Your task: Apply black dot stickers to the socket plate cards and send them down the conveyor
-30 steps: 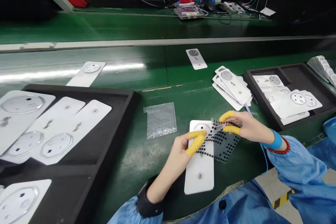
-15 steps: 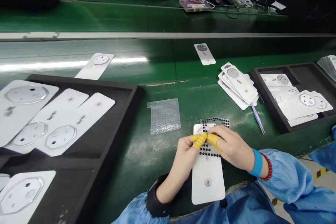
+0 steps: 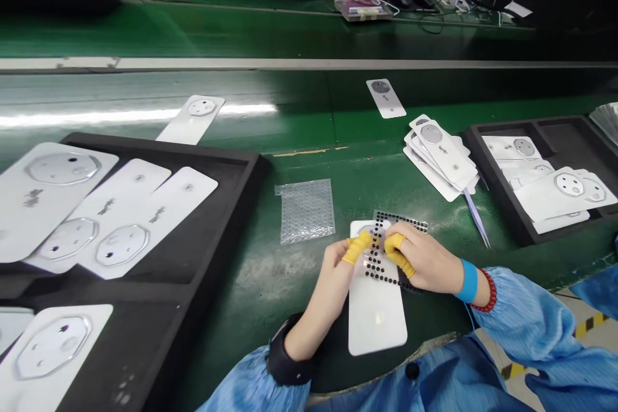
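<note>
A white rounded phone-shaped panel (image 3: 377, 318) lies on the green bench before me, its round camera area at the far end partly covered. Over that end is a clear sheet of black dots (image 3: 402, 217). My left hand (image 3: 338, 267), with yellow finger covers, pinches at the sheet's left edge; what sits between its fingertips is hidden. My right hand (image 3: 427, 261), also in yellow finger covers, has its fingers curled over the right part of the sheet and grips it. A bubble-wrap pouch (image 3: 306, 211) lies left of the sheet.
At left stands a black tray (image 3: 219, 206) with several white panels. Stacked panels (image 3: 447, 154) lie right of centre beside purple tweezers (image 3: 477, 219). Another black tray (image 3: 502, 206) with panels is at right. Single panels (image 3: 386, 100) lie farther back, below a raised ledge (image 3: 270, 64).
My fingertips, which met over the sheet, have come apart. The right fingers are more curled. The panel's small round mark at the near end has given way to a pale glare.
</note>
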A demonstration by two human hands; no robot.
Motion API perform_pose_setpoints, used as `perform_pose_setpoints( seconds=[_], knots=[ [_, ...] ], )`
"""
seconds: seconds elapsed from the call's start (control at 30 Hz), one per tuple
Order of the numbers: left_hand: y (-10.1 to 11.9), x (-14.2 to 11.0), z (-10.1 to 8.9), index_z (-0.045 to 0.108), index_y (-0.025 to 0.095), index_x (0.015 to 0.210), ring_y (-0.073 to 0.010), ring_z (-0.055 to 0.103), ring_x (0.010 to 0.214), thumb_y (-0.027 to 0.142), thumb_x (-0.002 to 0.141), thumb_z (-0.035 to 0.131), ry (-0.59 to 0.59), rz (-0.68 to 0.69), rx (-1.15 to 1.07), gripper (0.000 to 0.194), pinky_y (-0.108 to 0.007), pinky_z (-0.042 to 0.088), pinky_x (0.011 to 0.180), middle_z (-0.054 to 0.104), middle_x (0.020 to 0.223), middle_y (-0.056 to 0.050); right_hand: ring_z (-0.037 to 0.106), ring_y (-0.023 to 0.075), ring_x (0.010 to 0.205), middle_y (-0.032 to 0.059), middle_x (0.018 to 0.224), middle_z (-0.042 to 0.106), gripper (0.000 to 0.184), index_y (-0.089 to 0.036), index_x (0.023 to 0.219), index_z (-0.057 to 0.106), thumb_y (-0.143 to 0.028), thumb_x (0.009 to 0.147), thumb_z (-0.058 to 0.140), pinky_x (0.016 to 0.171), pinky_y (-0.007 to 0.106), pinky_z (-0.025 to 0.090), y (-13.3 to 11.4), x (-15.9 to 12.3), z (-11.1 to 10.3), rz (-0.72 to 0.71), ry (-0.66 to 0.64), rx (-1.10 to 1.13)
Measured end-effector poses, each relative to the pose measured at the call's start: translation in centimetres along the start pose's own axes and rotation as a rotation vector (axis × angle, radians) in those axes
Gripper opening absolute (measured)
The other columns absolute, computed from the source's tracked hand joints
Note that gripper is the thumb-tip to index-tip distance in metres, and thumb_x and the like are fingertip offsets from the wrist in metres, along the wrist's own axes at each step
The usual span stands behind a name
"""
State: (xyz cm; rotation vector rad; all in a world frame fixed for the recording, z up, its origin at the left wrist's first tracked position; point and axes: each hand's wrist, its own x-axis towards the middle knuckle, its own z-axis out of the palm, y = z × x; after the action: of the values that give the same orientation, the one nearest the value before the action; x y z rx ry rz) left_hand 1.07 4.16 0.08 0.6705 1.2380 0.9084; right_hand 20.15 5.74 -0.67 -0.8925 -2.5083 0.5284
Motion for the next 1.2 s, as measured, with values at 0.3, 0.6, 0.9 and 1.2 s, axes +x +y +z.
perform_pose_setpoints(
  seconds=[0.3, 0.6, 0.9, 1.2],
  knots=[
    [0.3, -2.7, -1.0, 0.062, 0.022, 0.113, -0.0157, 0.064, 0.058, 0.03, 0.083, 0.066, 0.17, 0.494, 0.265, 0.031, -0.024, 0.05, 0.055, 0.07, 0.07, -0.001, 0.059, 0.019, 0.089, 0.0064, 0.096, 0.057, 0.01, -0.021, 0.089, 0.058, -0.011, 0.089, 0.056, 0.081, 0.036, 0.052, -0.7, -0.4, -3.2, 0.312, 0.321, 0.391],
    [-0.2, -4.7, 0.2, 0.07, 0.019, 0.082, -0.0098, 0.051, 0.039, 0.017, 0.078, 0.067, 0.184, 0.731, 0.582, 0.005, -0.019, 0.042, 0.042, 0.062, 0.049, 0.004, 0.058, 0.0176, 0.088, 0.0102, 0.117, 0.048, 0.011, -0.022, 0.091, 0.061, -0.011, 0.088, 0.06, 0.067, 0.032, 0.055, -5.3, 3.4, -2.0, 0.174, 0.472, 0.418],
    [-0.7, -4.7, 0.1, 0.065, 0.018, 0.093, -0.0095, 0.052, 0.04, 0.007, 0.08, 0.059, 0.195, 0.993, 0.636, 0.018, -0.018, 0.043, 0.041, 0.062, 0.055, 0.003, 0.057, 0.0168, 0.09, 0.0076, 0.113, 0.049, 0.013, -0.021, 0.089, 0.06, -0.009, 0.086, 0.062, 0.074, 0.032, 0.053, -5.3, 3.3, -1.8, 0.192, 0.482, 0.466],
    [-0.2, -4.3, 0.6, 0.06, 0.019, 0.093, -0.008, 0.035, 0.042, 0.0, 0.08, 0.053, 0.175, 1.187, 0.655, 0.024, -0.019, 0.036, 0.038, 0.044, 0.055, 0.007, 0.057, 0.0123, 0.074, -0.0012, 0.089, 0.058, 0.044, -0.026, 0.12, 0.044, -0.011, 0.084, 0.066, 0.075, 0.029, 0.052, -4.7, 3.1, -3.3, 0.38, 0.244, 0.754]
  ],
)
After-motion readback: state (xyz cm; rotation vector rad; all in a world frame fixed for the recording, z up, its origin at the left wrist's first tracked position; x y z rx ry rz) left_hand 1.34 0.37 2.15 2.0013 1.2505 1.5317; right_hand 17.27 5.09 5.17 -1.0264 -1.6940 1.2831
